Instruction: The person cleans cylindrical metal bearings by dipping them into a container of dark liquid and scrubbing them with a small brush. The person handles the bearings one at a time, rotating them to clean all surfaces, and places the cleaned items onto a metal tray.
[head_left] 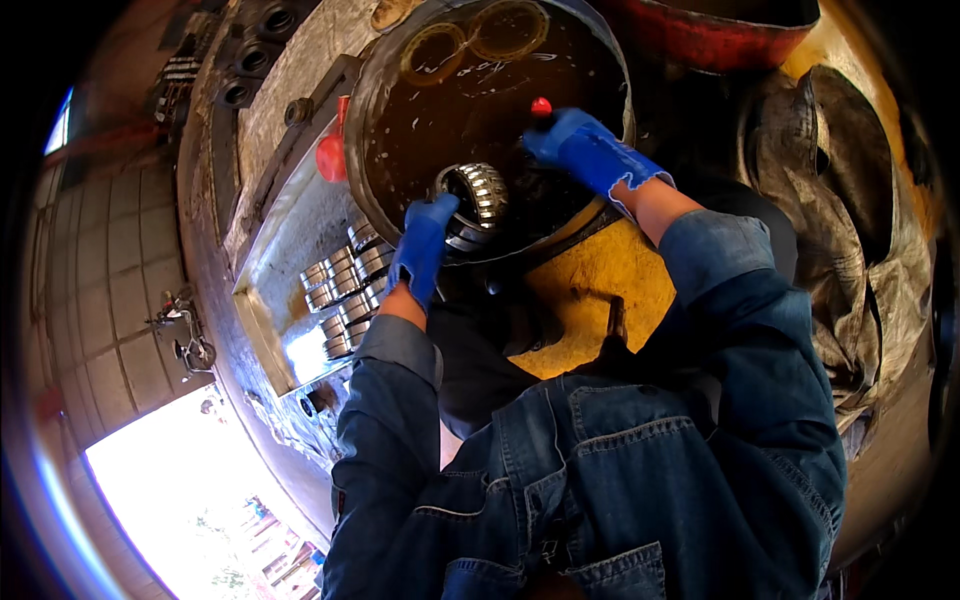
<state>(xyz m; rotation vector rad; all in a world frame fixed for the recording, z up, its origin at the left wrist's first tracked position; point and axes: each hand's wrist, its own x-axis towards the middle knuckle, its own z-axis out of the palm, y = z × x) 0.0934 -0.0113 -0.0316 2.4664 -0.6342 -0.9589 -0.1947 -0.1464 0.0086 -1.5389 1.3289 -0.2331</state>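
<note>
My left hand (428,222), in a blue glove, is closed on a roller bearing (484,194) with shiny rollers around its ring. The bearing is tilted over the near left part of a round metal tub (362,170) of dark liquid. My right hand (566,140), also gloved in blue, is closed over the right part of the tub. A red-ended handle (541,106) sticks up from that fist; the rest of it is hidden. Two yellowish rings (433,54) show at the tub's far side.
Left of the tub, a metal tray (262,335) holds several shiny bearings (350,280). A red rounded object (331,158) sits by the tub's left rim. At the far right stand a red drum (690,40) and crumpled dirty sacking (860,230). Dark rings (252,60) lie far left.
</note>
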